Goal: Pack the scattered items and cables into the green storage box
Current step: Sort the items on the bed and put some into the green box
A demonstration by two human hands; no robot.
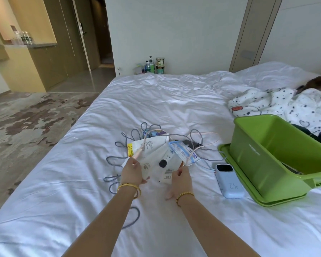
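Head view: a person leans over a white bed [174, 101], both bare arms stretched toward a heap of packets and cables.
Left hand: the left hand [132, 172] pinches one end of a pink cable [191, 153], the plug [137, 154] rising from its closed fingers.
Right hand: the right hand [181, 179] is closed on the same cable near its other end, thumb and forefinger nipping it above the pile.
Pink cable: it hangs between the two hands, then loops back over the packets and out toward the box; much of it lies slack on the sheet.
Grey cable: a braided grey cable [117, 158] snakes around the left of the heap and trails down near the left forearm, tangled in places with the pink one.
Packets: several white and blue sachets [182, 151] and a leaflet [150, 144] lie overlapped under the cables; a black cap [163, 163] sits among them.
Power bank: a pale blue power bank [229, 180] lies just beside the box, untouched.
Green box: the box [271, 158] stands open on its lid [239, 175] to the right on the bed; nothing packed can be seen in it from here.
Stage: early, it seems; the pink cable is being gathered first.
Risk: lifting it could drag the grey cable or flick light sachets off the heap, since the loops cross them.
Risk: the soft bedding could let the box tip if a hand presses its rim.
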